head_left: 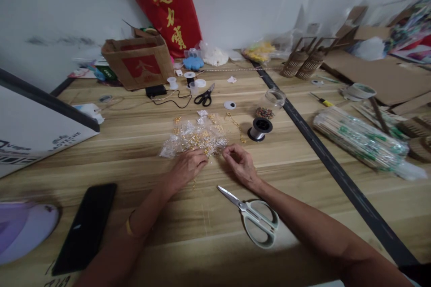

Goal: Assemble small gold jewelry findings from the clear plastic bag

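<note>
Head view, small gold and silver pieces [206, 139]: heaped with clear plastic bags [168, 147] around the middle of the table [131, 143], well in from its far edge.
Left hand [190, 165]: fingers loosely curled together at the heap's near side; cannot tell whether they grip anything.
Right hand [240, 165]: thumb and forefinger nearly meeting just right of the heap; any tiny piece between them is too small to tell.
Fingertip work: probably best done piece by piece, over bare wood.
Green-handled scissors [243, 206]: nearer the table's near edge, blades toward the hands; wrists should clear the tip.
</note>
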Demonstrator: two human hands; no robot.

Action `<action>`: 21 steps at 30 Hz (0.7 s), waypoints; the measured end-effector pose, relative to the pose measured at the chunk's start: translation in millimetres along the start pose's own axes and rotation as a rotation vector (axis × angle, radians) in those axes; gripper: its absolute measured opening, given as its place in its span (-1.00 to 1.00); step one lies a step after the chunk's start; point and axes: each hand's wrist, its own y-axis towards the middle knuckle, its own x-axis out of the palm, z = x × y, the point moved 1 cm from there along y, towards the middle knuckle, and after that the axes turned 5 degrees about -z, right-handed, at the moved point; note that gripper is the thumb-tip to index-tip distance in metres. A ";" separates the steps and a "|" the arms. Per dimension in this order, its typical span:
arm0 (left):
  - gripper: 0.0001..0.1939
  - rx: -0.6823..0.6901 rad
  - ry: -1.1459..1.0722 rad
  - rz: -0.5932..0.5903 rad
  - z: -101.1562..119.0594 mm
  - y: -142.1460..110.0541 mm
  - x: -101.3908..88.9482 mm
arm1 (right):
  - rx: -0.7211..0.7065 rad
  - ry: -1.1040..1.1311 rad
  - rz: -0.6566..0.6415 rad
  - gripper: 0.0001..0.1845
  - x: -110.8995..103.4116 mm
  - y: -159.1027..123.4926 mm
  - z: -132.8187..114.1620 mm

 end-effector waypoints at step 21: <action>-0.80 0.034 -0.012 0.016 -3.2 -2.3 -1.5 | 0.006 -0.001 -0.015 -0.84 1.2 0.0 0.6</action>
